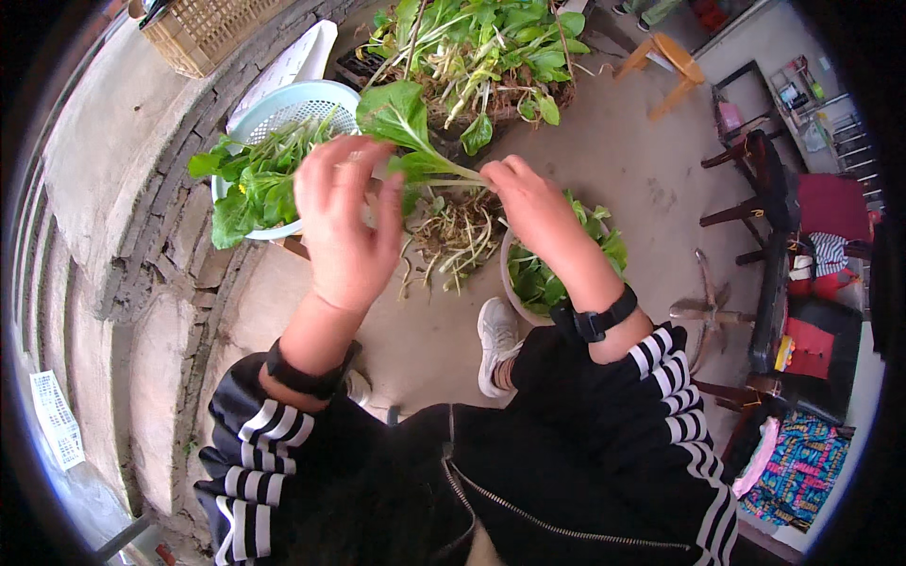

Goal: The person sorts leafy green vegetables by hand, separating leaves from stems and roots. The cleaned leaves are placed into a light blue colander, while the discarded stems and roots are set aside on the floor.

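My right hand (529, 201) pinches the stem end of a leafy green vegetable (398, 117), whose broad leaves point left. Beside those leaves my left hand (347, 223) is raised and slightly blurred, its thumb and fingers apart. Behind it, a light blue plastic colander (311, 92) holds more greens (258, 187), partly hidden by the hand. Roots and stem scraps (460, 237) lie heaped on the floor below my hands. Under my right forearm stands a round tub (507, 272) of leaves (534, 279). A large pile of rooted greens (488, 60) fills a carrier at the top.
Worn concrete steps (159, 339) run along the left, with a woven bamboo basket (205, 35) above. A wooden stool (669, 67) stands at upper right, near another person's feet. Chairs (771, 191) line the right side. My white shoe (497, 339) is beside the tub.
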Demonstrator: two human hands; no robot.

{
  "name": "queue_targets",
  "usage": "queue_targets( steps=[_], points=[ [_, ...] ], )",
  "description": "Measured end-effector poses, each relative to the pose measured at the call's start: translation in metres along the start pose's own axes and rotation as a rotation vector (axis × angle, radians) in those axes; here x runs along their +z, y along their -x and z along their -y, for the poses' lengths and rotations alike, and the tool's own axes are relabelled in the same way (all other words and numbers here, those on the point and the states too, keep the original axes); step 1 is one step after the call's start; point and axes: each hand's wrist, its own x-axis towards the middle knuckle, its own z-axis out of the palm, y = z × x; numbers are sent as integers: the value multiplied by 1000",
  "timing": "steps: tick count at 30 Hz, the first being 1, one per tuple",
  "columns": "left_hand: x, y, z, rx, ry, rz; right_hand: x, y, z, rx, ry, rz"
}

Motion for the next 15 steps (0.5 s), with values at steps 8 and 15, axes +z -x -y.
queue_targets(
  steps=[8,15],
  points=[
    [41,18,-2,217,-247,318,10,-1,21,-161,29,-27],
    [47,23,-2,51,-74,334,8,-3,15,-327,82,-191]
  ],
)
